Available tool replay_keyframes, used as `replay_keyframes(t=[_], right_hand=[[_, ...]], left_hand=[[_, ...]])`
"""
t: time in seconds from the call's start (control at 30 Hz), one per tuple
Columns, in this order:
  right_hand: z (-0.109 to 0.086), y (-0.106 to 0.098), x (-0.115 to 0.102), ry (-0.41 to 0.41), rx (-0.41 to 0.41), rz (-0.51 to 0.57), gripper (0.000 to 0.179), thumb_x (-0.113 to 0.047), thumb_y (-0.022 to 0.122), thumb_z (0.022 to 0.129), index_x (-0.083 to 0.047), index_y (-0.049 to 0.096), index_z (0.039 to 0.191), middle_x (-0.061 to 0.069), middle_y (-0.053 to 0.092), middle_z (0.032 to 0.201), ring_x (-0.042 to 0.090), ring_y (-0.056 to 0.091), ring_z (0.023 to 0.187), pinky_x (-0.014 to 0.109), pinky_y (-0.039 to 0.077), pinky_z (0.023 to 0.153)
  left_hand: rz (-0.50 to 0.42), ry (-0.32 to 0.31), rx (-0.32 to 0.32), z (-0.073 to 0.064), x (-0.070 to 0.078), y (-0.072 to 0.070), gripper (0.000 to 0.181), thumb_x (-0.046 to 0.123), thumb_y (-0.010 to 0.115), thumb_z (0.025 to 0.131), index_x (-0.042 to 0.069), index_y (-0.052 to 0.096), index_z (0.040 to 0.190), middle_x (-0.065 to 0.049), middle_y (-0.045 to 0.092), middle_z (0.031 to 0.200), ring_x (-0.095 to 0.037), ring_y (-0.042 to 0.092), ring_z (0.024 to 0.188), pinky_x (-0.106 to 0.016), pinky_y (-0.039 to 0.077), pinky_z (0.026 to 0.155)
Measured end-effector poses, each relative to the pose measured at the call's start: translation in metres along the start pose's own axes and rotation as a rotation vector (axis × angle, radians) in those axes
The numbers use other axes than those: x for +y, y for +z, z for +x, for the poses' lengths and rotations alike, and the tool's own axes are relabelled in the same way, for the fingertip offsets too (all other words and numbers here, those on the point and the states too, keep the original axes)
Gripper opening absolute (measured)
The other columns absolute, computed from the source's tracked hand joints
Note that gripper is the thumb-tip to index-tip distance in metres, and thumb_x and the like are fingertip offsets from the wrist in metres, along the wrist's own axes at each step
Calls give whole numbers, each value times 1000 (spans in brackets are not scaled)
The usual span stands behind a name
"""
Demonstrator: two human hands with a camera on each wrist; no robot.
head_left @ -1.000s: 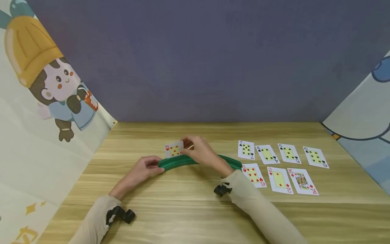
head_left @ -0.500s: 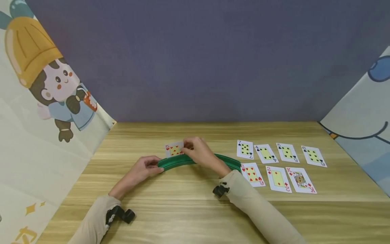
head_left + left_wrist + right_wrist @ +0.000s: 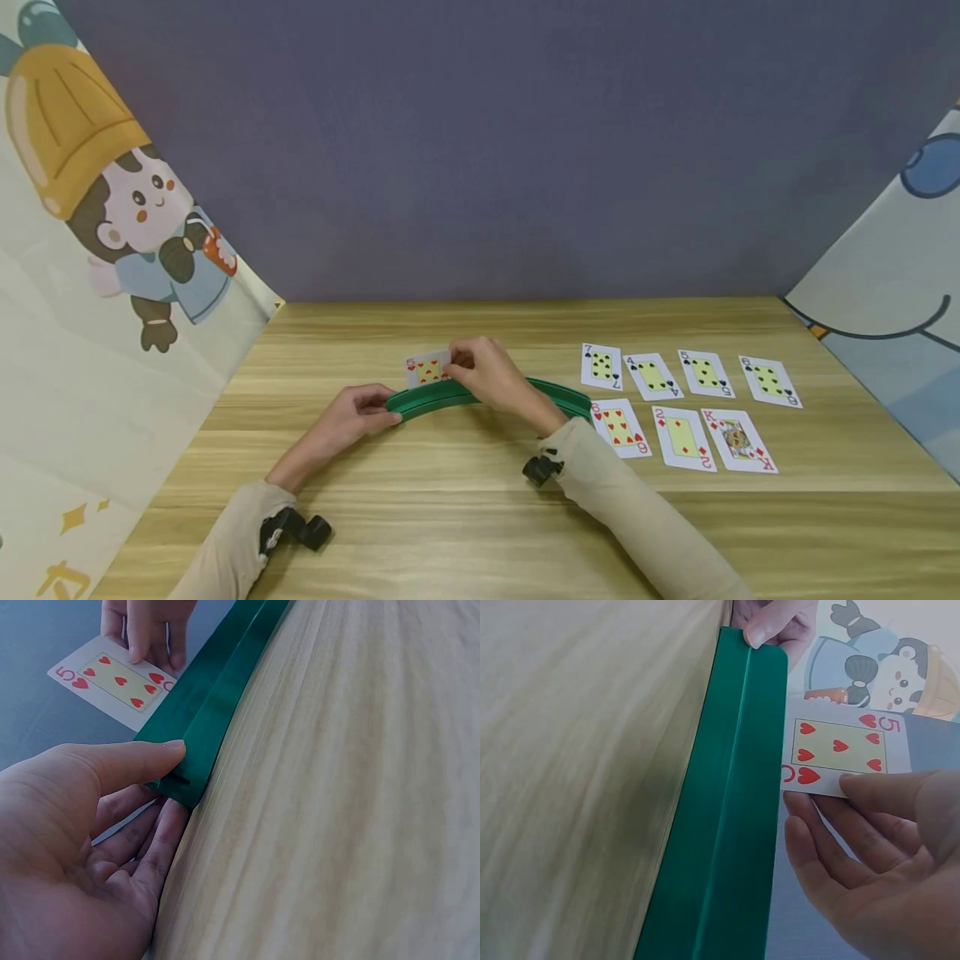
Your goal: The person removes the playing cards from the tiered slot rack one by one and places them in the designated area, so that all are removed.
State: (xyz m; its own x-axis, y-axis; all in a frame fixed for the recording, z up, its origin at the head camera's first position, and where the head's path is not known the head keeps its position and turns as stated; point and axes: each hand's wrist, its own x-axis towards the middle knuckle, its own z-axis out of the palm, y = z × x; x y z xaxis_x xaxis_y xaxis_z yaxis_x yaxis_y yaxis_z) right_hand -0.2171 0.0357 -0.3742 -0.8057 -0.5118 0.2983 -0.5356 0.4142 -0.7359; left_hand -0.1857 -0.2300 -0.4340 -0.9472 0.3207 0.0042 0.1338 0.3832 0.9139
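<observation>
A curved green card holder (image 3: 431, 400) stands on the wooden table in the head view. My left hand (image 3: 348, 425) grips its left end, the thumb on the front face and the other fingers behind, as the left wrist view shows. Between thumb and fingers, my right hand (image 3: 495, 383) pinches the right edge of a five of hearts playing card (image 3: 840, 746). That card is upright at the holder's left part, face toward me, its lower edge hidden by the green front. The right hand and wrist cover the middle of the holder.
Face-up cards lie to the right in two rows: the seven of spades (image 3: 601, 367) and several other spades behind, then the six of hearts (image 3: 621, 429), two of diamonds (image 3: 684, 439) and king of diamonds (image 3: 740, 442) nearer. A dark wall (image 3: 525, 167) rises behind the table.
The right fingers have settled slightly closer round the card's edge. Both hands, the holder and the card otherwise keep their places; the head view has shifted slightly.
</observation>
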Motion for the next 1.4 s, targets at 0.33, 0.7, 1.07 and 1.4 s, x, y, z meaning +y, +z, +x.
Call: replay_keyframes(t=[0.33,0.7,1.07,1.4], right_hand=[[-3,-10,-10,-9,29,25,11,-11,64,98,-5,70,91,10,72,91,25,68,83,29,55,71],[-8,-22,-20,-31,76,26,9,-9,66,97,-5,70,90,6,72,90,12,67,80,28,56,72],[-19,-34,-20,-11,114,37,8,-10,66,97,-5,70,91,5,72,91,24,70,85,32,57,75],[-34,-42,-17,-21,143,19,10,-8,66,96,-5,68,87,6,72,86,26,69,82,34,57,76]], left_hand=[[-11,-1,-2,0,-1,1,32,16,76,89,-1,68,115,-16,67,109,-20,66,93,-24,55,78],[-29,8,-3,0,-1,0,33,15,76,89,-1,68,116,-17,67,111,-21,67,94,-25,56,79],[-14,3,-13,1,1,-2,33,16,76,89,-1,68,116,-17,67,110,-21,67,94,-25,56,78],[-6,1,-15,-1,0,-2,34,17,76,89,0,68,117,-16,68,109,-20,67,92,-24,55,77]])
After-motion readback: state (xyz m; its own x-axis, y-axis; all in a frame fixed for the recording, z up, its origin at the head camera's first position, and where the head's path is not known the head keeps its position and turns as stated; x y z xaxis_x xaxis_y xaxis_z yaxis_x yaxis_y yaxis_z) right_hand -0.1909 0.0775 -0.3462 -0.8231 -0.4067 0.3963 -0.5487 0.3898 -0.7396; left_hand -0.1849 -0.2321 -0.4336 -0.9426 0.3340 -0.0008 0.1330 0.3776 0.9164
